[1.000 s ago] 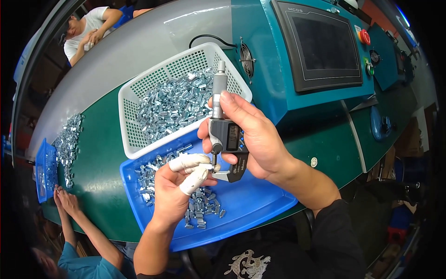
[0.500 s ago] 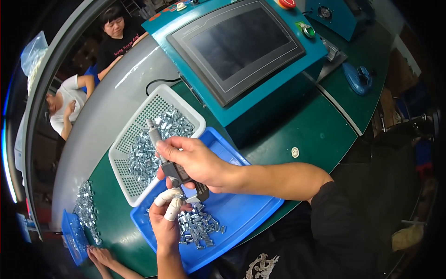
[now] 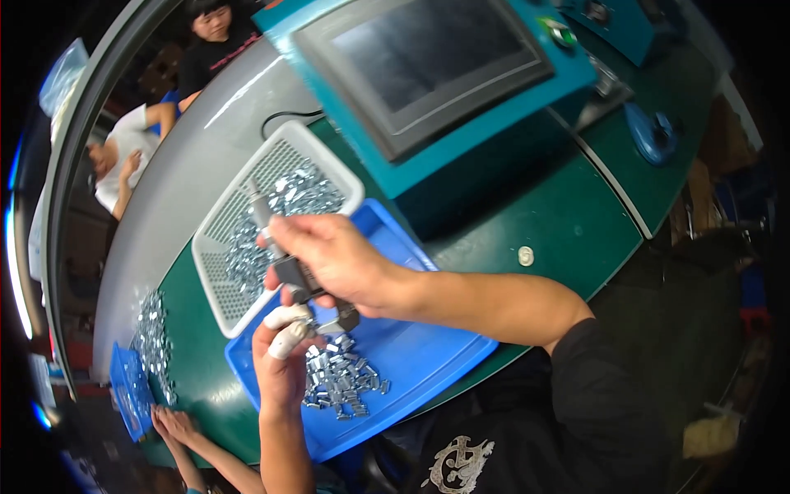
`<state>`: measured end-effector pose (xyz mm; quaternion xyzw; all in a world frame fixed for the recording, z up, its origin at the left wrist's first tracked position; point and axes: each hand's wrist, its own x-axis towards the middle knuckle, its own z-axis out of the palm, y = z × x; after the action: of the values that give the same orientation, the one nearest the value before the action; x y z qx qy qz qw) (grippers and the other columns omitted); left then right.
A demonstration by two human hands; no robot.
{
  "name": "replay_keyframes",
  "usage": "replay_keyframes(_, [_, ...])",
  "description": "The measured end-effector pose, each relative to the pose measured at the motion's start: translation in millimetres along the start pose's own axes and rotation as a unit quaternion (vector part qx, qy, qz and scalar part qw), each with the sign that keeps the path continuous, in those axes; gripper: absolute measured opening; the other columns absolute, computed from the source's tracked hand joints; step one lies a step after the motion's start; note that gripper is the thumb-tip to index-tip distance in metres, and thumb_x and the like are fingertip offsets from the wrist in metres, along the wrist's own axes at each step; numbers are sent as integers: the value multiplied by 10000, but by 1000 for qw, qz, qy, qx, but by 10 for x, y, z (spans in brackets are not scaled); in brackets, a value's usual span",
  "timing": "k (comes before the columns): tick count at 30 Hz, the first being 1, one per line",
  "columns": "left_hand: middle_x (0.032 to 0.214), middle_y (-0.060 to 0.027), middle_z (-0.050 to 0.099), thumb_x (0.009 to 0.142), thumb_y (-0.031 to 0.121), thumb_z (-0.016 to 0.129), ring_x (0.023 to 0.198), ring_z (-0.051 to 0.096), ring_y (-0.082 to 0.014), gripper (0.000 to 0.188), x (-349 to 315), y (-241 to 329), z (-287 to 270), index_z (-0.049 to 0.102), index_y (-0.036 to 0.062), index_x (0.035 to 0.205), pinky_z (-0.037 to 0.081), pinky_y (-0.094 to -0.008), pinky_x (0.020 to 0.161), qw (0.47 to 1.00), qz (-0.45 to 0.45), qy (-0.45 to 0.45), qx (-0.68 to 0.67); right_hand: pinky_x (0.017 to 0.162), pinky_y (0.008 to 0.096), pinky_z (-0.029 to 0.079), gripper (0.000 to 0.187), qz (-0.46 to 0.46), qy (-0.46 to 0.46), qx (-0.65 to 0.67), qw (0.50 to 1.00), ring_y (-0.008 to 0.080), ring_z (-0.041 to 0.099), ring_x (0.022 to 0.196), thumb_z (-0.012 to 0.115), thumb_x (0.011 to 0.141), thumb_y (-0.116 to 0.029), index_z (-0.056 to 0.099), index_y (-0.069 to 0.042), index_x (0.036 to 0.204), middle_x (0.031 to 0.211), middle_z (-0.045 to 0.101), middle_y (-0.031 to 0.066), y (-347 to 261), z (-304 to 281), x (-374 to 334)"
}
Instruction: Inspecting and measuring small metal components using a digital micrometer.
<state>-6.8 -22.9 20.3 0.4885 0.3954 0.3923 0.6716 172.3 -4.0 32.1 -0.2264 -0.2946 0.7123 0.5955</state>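
Observation:
My right hand point(image 3: 346, 262) is closed around a digital micrometer point(image 3: 296, 278), its barrel pointing up and away over the white basket. Below it my left hand point(image 3: 278, 362), with white finger cots point(image 3: 290, 337) on two fingers, pinches a small metal part point(image 3: 311, 324) at the micrometer's frame. Fingers and blur mostly hide that part; whether the jaws touch it, I cannot tell. Both hands are above a blue tray point(image 3: 411, 370), where a heap of small silver metal parts point(image 3: 344, 380) lies. Behind stands the white perforated basket point(image 3: 216, 284), holding many more such parts.
A teal machine with a dark screen point(image 3: 436, 62) stands beyond the tray. To the left are loose metal parts point(image 3: 152, 342), a small blue bin point(image 3: 130, 391) and another person's hands point(image 3: 174, 424). A blue tool point(image 3: 652, 136) and a pale disc point(image 3: 526, 256) lie at the right.
The whole view has shifted, so the bench sits higher in the picture, with some blur. Both hands keep their hold on the micrometer and the small metal part.

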Motion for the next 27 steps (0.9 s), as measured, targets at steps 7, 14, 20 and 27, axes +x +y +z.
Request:
replay_keyframes(7, [903,-85,608,822,50,612,732,601,-157,165,70,89,162,616,-26,968,514,-290,668,1000,18,-2,6,356,165,368,365,-34,41,-32,998,65,575,532,585,891,-398,527,-42,949,734,615,61,-138,14,-64])
replay_keyframes(14, [818,-58,627,828,67,634,686,603,-134,160,89,99,84,616,-4,970,495,-268,660,998,-5,-5,60,377,168,377,376,-42,23,-69,996,66,593,571,496,941,-392,555,-28,1012,768,628,76,-105,51,-48])
replay_keyframes(20, [833,-28,632,841,50,635,703,572,-77,163,313,46,-116,634,-11,992,475,-215,603,963,125,112,210,377,180,383,491,-28,59,-76,995,108,622,631,449,944,-453,501,3,1119,808,624,97,-114,64,-58])
replay_keyframes(27, [1059,-118,611,777,43,671,718,589,-143,371,237,-19,-219,586,32,1138,501,-247,565,857,188,133,462,378,199,390,471,-7,72,-84,994,147,631,661,400,968,-413,472,10,1162,829,628,126,-167,66,-62])
